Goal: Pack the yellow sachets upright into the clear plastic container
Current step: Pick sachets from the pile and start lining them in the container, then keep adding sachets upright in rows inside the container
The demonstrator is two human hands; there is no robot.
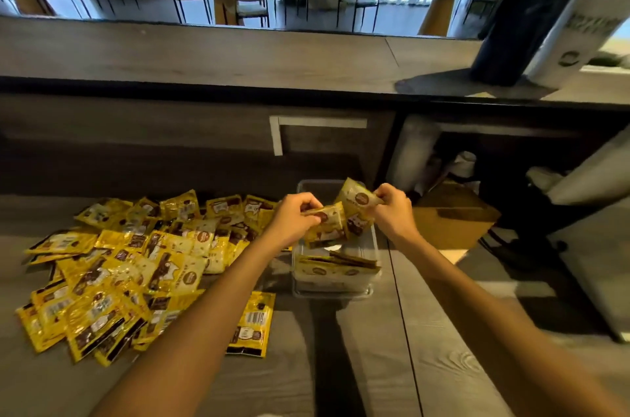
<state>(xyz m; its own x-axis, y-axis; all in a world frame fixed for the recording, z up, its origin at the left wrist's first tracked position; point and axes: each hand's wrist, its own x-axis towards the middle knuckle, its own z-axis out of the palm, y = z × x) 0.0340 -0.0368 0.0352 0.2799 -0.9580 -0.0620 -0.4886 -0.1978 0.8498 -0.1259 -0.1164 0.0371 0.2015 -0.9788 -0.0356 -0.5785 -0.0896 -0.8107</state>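
Observation:
A clear plastic container [373, 246] stands on the grey wooden counter, right of centre. Several yellow sachets [335, 268] stand upright at its near end. Over the container, my left hand [295, 219] pinches a yellow sachet [325, 224] by its top edge. My right hand [392, 208] pinches another yellow sachet [358, 198], held a little higher and tilted. A big loose pile of yellow sachets [119, 266] lies flat on the counter to the left. One single sachet [252, 324] lies apart, near my left forearm.
A raised dark bar ledge [204, 55] runs across behind the counter. A brown cardboard box [453, 215] sits right of the container. A dark post [518, 14] and a white cylinder [572, 38] stand on the ledge at the right. Café tables and chairs fill the background.

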